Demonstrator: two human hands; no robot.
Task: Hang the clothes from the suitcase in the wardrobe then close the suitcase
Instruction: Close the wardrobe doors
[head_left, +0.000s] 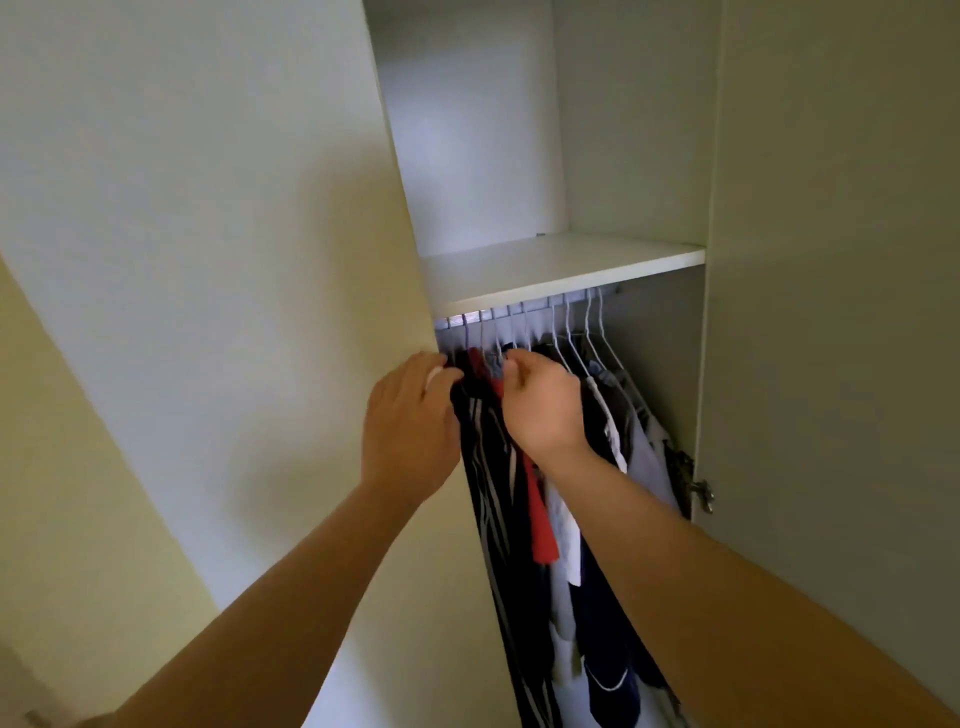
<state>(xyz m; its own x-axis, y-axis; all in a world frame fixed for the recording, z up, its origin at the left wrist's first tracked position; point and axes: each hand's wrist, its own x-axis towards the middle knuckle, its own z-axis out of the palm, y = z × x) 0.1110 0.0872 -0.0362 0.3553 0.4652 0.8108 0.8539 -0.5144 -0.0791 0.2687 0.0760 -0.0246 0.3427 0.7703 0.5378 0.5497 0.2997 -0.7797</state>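
**Desk:** What have you got?

**Operator:** I'm looking up into the wardrobe (639, 156). There's one flat white shelf (561, 265), and one metal rail (498, 314) just under it. I count about nine thin white wire hangers (592, 338), though the hooks at the left blur together.

**Desk:** Clothes?

**Operator:** They're on the rail, packed close, at 12 o'clock from my wrists. There's a dark striped garment (488, 467) with white lines, soft and hanging long. At its 3 o'clock is one red piece (540, 519), then one white (613, 431) and one grey (649, 457). One navy piece with white piping (608, 675) hangs at 6 o'clock.

**Desk:** Hands?

**Operator:** My left hand (410, 431) has its fingers curled into the striped garment's shoulder. My right hand (540, 405) is closed tight, pinching the same garment at the collar. I can't tell whether it has wire in there too.

**Desk:** Anything else?

**Operator:** One metal hinge (702, 496) at 3 o'clock, on the smooth pale door (831, 312).
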